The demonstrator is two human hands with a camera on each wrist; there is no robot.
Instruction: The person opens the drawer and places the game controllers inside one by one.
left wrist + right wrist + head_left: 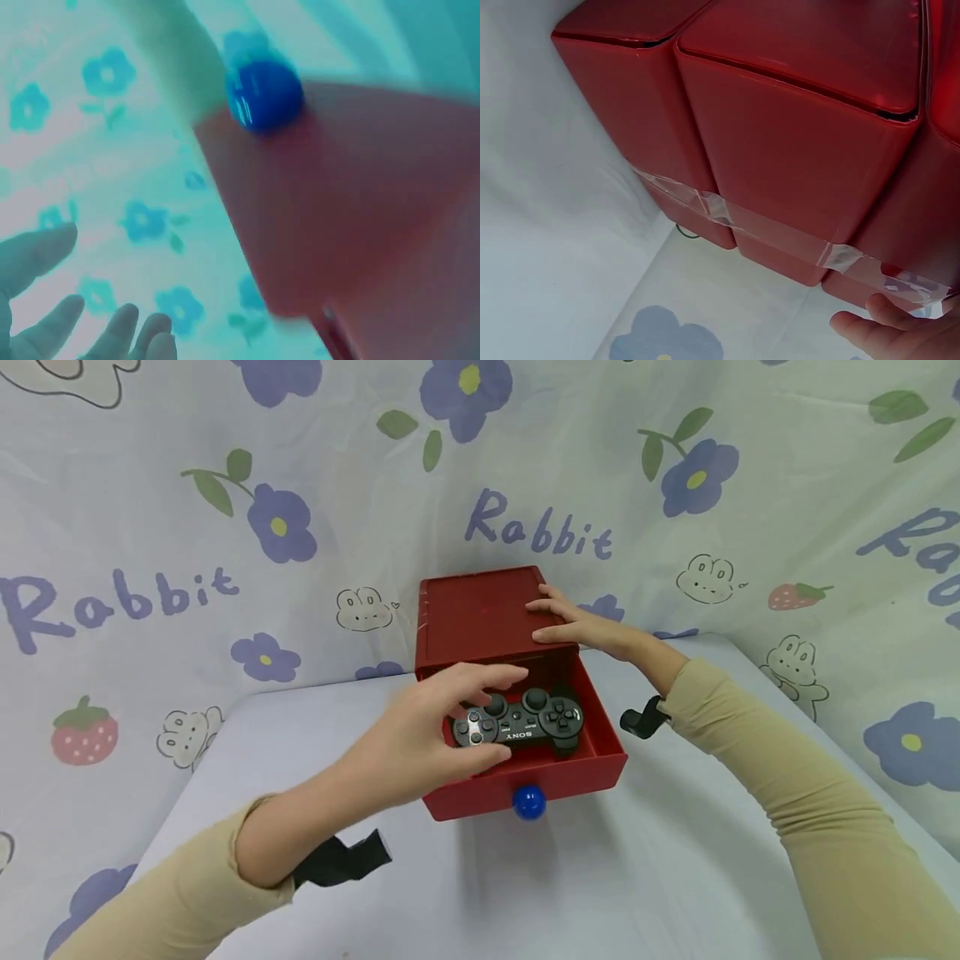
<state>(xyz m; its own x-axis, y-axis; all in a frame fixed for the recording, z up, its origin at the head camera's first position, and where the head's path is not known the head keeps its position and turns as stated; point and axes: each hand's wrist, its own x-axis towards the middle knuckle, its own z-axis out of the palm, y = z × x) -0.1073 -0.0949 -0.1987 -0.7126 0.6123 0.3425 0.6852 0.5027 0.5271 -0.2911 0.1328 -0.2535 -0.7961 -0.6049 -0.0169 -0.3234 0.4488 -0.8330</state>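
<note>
A black Sony game controller [531,725] lies inside the pulled-out drawer [588,770] of a red box [480,614]. Over the controller's left end is my left hand [431,727], thumb and fingers spread apart and holding nothing; it partly hides the controller. That same hand [45,330] shows at the lower left in the left wrist view, beside the blurred drawer front with its round blue knob [264,96]. On the right side of the box's top rests my right hand [581,625], fingers extended. In the right wrist view its fingers [877,330] appear near the box's side.
The box stands on a white-covered table [300,735] near the back, close to a cloth [480,468] printed with flowers, rabbits and strawberries. Clear tape [780,231] runs across the box's red side panels. A black strap [345,858] hangs at the left wrist.
</note>
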